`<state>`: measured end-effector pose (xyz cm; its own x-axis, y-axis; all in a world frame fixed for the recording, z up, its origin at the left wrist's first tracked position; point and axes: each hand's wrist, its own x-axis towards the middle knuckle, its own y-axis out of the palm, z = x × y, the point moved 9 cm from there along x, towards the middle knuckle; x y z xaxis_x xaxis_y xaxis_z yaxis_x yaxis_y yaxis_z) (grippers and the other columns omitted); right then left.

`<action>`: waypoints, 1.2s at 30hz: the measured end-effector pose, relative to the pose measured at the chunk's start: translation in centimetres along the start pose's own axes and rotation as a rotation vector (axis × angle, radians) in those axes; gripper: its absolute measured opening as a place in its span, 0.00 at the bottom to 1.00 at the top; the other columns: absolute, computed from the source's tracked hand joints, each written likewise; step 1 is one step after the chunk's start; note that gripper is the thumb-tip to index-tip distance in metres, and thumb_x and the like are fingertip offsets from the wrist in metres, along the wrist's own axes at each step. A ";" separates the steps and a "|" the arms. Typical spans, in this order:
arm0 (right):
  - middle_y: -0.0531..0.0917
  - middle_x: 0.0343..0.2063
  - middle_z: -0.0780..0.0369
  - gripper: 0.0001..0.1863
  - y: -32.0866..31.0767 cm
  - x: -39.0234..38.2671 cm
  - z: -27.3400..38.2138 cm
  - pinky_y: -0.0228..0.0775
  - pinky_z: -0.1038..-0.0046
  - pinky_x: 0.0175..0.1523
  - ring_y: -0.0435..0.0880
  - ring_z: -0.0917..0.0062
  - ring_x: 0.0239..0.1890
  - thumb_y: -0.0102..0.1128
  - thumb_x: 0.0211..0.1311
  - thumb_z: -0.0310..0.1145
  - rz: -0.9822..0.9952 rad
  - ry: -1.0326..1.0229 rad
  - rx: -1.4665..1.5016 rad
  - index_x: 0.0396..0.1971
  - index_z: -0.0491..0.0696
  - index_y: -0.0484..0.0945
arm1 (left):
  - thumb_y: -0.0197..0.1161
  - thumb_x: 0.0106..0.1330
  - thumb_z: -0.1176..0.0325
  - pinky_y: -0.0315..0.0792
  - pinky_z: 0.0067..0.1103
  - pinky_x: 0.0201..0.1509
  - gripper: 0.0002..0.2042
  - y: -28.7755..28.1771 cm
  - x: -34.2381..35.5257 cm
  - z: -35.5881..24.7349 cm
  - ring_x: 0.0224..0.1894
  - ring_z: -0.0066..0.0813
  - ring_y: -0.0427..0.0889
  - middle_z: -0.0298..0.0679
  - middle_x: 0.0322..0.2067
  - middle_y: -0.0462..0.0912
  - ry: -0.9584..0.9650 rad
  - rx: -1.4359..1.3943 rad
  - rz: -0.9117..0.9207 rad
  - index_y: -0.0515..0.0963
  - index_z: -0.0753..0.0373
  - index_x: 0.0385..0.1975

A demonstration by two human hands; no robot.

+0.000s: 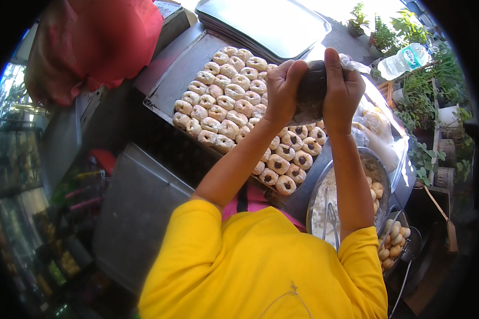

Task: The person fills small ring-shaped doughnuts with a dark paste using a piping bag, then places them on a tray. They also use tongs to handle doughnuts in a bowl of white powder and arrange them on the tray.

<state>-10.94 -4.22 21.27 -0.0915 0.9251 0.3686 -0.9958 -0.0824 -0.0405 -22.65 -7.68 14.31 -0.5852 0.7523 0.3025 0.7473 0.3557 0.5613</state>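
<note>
My left hand (283, 87) and my right hand (342, 90) grip a plastic bag of dark filling (311, 87) from both sides, both thumbs pointing up, above a metal tray (171, 74) of sugared doughnuts (218, 111). Those on the lower right (286, 184) have dark filling in their centres; many others show bare holes. The bag's lower tip and whatever lies right under it are hidden. Beside my right forearm is an oval metal basin (322, 207) of white powder, holding tongs (332, 218) and small round buns (377, 190).
Stacked trays (263, 24) lie behind the doughnuts, a red cloth-covered object (98, 40) at upper left, a dark panel (133, 207) at lower left. On the right are clear bags (378, 138), a water bottle (394, 66), potted plants (426, 101) and a strainer of buns (394, 244).
</note>
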 end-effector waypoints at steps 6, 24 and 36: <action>0.74 0.14 0.69 0.16 -0.5 -0.1 0.9 0.60 0.86 0.24 0.67 0.89 0.17 0.59 0.53 0.40 -0.007 -0.072 -0.011 0.17 0.42 0.75 | 0.53 0.60 0.54 0.61 0.16 0.22 0.20 0.4 -0.2 -0.5 0.18 0.13 0.64 0.30 0.12 0.70 0.013 -0.014 0.011 0.73 0.67 0.16; 0.75 0.16 0.69 0.15 -0.4 -1.2 2.8 0.61 0.88 0.25 0.69 0.90 0.18 0.60 0.53 0.40 -0.008 -0.023 0.130 0.20 0.42 0.76 | 0.53 0.60 0.54 0.59 0.15 0.20 0.21 0.6 -1.1 -2.5 0.16 0.13 0.63 0.30 0.11 0.69 0.021 -0.018 -0.001 0.72 0.67 0.15; 0.73 0.12 0.67 0.20 -0.8 -2.4 1.7 0.60 0.83 0.22 0.66 0.88 0.16 0.60 0.52 0.42 0.002 -0.075 0.058 0.14 0.39 0.73 | 0.53 0.60 0.55 0.60 0.14 0.21 0.20 -0.2 -2.6 -1.5 0.17 0.12 0.63 0.29 0.12 0.69 -0.006 -0.001 -0.001 0.73 0.66 0.15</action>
<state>-9.92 -7.01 22.02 -0.0912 0.8947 0.4372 -0.9941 -0.1073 0.0122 -21.75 -10.57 14.58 -0.5836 0.7557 0.2971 0.7468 0.3558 0.5619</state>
